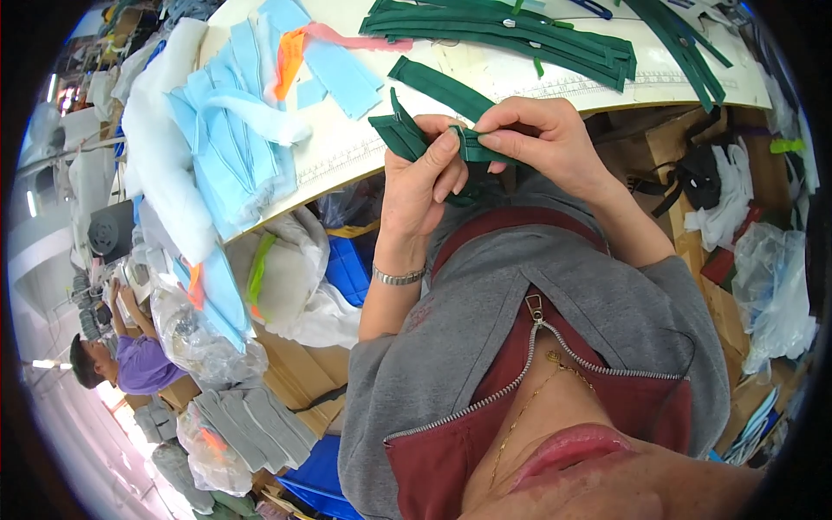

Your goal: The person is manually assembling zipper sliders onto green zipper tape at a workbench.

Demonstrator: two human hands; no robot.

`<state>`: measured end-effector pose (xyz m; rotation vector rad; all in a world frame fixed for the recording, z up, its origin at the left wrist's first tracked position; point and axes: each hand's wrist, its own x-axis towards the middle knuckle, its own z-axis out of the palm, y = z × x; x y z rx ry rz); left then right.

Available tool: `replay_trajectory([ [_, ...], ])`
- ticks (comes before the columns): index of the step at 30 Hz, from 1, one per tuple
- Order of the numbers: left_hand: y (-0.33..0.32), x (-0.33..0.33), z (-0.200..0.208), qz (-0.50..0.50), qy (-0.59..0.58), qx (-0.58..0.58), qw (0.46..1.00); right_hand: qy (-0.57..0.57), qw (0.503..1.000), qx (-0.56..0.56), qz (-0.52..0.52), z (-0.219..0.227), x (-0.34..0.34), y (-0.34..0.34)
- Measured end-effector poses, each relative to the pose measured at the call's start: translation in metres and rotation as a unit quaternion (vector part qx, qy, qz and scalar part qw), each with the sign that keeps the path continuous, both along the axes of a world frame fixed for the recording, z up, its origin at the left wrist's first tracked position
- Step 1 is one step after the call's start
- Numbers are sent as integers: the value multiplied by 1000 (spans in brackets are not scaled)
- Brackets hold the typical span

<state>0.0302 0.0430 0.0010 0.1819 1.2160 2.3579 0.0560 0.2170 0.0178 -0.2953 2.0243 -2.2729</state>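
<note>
A dark green fabric strip is stretched between my two hands, just off the front edge of the table. My left hand pinches it between thumb and fingers, with a folded green end poking out past the fingers on the left. Close by on the other side, my right hand grips the same strip with thumb and forefinger. Behind them another length of green fabric reaches over the tabletop; whether it joins the held strip is hidden by my fingers.
The white table has a printed ruler scale along its edge. Green strips lie stacked at the back, with more at the right. Light blue fabric pieces and white padding spread over the left side. A co-worker in purple is far left.
</note>
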Motion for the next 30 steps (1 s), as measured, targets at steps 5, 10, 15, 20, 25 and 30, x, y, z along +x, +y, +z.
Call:
replay_trajectory([
  [5, 4, 0, 1, -9, -39, 44, 998, 64, 997, 36, -22, -8, -1, 0],
  [10, 3, -2, 1, 30, -37, 6, 999, -13, 995, 103, -5, 4, -1, 16],
  [15, -2, 0, 4, 87, -31, 0, 996, 29, 985, 166, 32, 26, -1, 48],
  [20, -12, -12, 5, 86, 35, 52, 994, 148, 937, 315, 25, 43, 5, 87],
  [25, -10, -10, 10, 51, 57, -52, 996, 136, 903, 373, -162, 64, 14, 151],
  [30, -13, -15, -4, 36, 16, 41, 998, -43, 785, 549, -283, 67, -28, 214],
])
